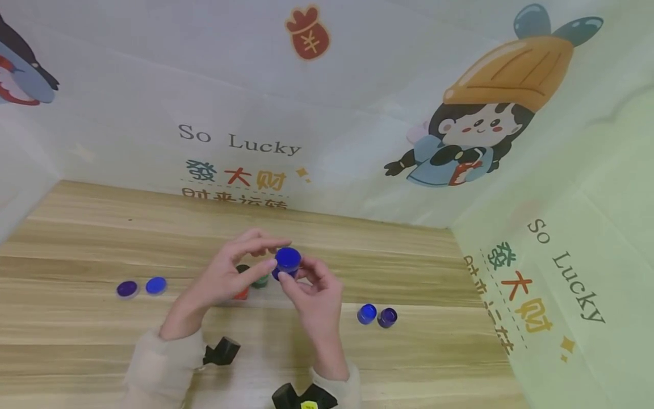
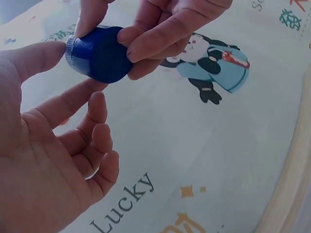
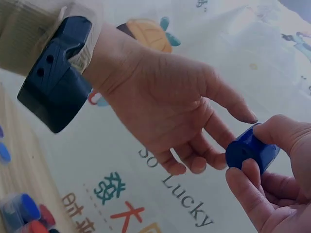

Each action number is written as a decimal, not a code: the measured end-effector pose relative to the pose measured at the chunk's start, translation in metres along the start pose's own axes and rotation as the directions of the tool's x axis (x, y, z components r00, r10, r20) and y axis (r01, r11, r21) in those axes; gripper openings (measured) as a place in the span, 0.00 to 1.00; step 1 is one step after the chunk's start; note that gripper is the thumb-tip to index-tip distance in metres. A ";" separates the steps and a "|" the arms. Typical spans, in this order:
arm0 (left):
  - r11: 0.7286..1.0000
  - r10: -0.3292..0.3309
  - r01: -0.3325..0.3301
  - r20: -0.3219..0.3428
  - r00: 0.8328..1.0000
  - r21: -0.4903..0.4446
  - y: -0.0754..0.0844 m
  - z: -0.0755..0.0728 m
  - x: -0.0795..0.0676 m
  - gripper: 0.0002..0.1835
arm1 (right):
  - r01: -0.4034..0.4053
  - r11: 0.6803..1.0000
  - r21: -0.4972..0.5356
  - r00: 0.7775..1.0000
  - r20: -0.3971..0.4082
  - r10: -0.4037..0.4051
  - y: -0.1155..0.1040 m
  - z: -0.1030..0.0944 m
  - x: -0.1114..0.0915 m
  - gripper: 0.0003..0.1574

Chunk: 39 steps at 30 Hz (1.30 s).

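Observation:
A small blue jar with a ridged lid is held up above the wooden table, between both hands. My right hand grips its body with thumb and fingers, as the right wrist view also shows. My left hand has its thumb and index finger at opposite sides of the lid; in the left wrist view the thumb tip touches the ridged rim. The other left fingers are loosely bent. Behind the left hand, partly hidden, stand a green jar, a red one and a dark-topped one.
Left on the table lie a purple lid and a blue lid. To the right stand a small blue jar and a dark purple jar. Printed sheets wall the back and sides.

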<state>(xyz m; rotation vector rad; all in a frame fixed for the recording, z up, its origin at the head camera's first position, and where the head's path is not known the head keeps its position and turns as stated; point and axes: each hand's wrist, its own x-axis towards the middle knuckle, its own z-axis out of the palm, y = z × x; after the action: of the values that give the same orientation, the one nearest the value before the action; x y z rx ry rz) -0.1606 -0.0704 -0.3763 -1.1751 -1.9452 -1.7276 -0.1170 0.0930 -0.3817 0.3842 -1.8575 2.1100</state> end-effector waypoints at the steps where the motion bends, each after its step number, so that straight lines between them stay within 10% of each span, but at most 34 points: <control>1: 1.000 0.003 -0.003 0.013 1.000 -0.024 0.001 0.001 0.002 0.17 | -0.004 1.000 0.005 1.000 0.007 0.004 -0.002 0.000 0.000 0.18; 11: 0.986 -0.016 0.031 0.090 0.996 -0.165 0.007 0.003 0.006 0.14 | -0.020 0.996 0.082 0.998 0.064 0.015 -0.012 -0.005 -0.001 0.23; 19: 0.993 0.018 -0.015 0.027 0.999 -0.119 0.009 0.004 0.005 0.12 | -0.023 0.995 0.095 0.996 0.092 0.014 -0.012 -0.004 -0.002 0.26; 26: 0.989 -0.126 0.120 -0.060 0.990 -0.088 0.015 0.007 0.004 0.14 | 0.000 0.996 0.091 0.997 0.078 -0.007 -0.009 -0.001 -0.003 0.25; 33: 0.995 -0.054 0.052 -0.016 0.998 -0.089 0.016 0.005 0.005 0.18 | -0.024 0.990 0.143 0.996 0.086 0.011 -0.006 0.001 -0.003 0.29; 39: 0.991 -0.129 0.132 -0.091 0.987 0.021 0.015 0.007 0.004 0.16 | -0.021 0.987 0.158 0.997 0.075 0.009 -0.001 0.003 -0.005 0.29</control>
<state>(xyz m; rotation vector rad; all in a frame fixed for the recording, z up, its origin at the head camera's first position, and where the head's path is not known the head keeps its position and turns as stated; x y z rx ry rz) -0.1507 -0.0630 -0.3650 -0.9634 -2.0252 -1.7799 -0.1124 0.0896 -0.3825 0.4932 -1.7418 2.2909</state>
